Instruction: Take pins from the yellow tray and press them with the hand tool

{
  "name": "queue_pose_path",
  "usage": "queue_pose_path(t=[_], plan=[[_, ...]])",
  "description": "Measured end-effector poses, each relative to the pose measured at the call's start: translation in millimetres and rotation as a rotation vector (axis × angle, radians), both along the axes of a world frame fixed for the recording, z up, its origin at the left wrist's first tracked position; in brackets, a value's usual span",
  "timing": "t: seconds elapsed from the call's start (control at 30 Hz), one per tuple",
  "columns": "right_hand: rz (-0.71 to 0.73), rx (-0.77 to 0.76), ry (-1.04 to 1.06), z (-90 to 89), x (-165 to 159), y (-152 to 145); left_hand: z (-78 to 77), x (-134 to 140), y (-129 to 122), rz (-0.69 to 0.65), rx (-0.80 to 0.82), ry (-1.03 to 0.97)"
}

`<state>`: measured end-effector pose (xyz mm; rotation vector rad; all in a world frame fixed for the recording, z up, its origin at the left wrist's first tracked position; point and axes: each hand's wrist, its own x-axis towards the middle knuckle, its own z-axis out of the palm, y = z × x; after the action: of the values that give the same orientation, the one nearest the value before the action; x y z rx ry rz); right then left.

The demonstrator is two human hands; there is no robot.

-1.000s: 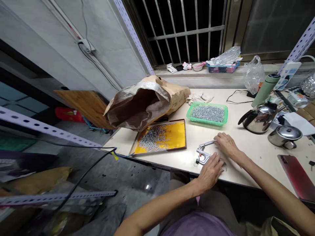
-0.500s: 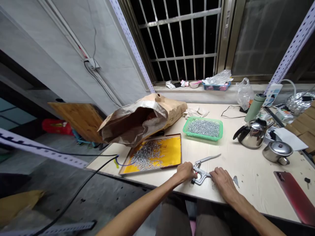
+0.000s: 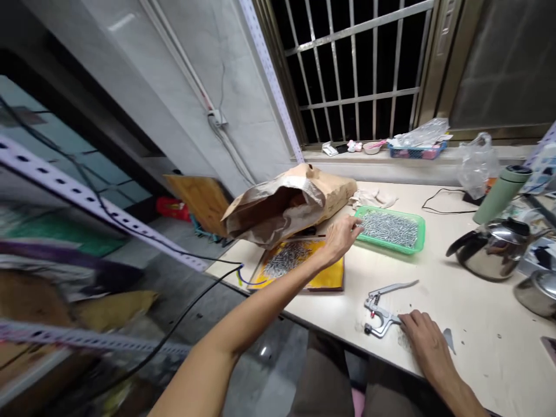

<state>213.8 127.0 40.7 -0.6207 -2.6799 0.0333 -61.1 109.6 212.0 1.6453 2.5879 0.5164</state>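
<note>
My left hand [image 3: 341,238] reaches over the yellow-lined tray [image 3: 330,277] to the left rim of a green plastic basket [image 3: 420,236]. Its thumb and fingers are drawn together; whatever is between them is too small to make out. Small silvery metal pieces [image 3: 391,229] fill the basket, and a pile of similar pieces [image 3: 284,260] lies in the tray. Near the front edge of the table, my right hand [image 3: 428,341] is closed over one handle of grey metal hand pliers [image 3: 384,317]. The pliers lie on the tabletop with their other handle spread away and a spring between.
A large open paper sack [image 3: 299,202] leans behind the tray. To the right stand a steel kettle [image 3: 499,249], a green bottle [image 3: 504,194] and a steel cup [image 3: 538,292]. A grey triangular piece [image 3: 449,340] lies beside my right hand. Black cables [image 3: 182,304] run off the left side.
My left hand has left the pliers' jaw and moved forward to the green basket. My right hand stays at the pliers' handle. The view has swung left.
</note>
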Motion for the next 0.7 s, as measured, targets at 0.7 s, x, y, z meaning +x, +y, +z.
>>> queue_pose_path(t=[0.7], plan=[[-0.046,0.081,0.011,12.8,-5,-10,-95.0,-72,-99,0.087,-0.443,0.064]])
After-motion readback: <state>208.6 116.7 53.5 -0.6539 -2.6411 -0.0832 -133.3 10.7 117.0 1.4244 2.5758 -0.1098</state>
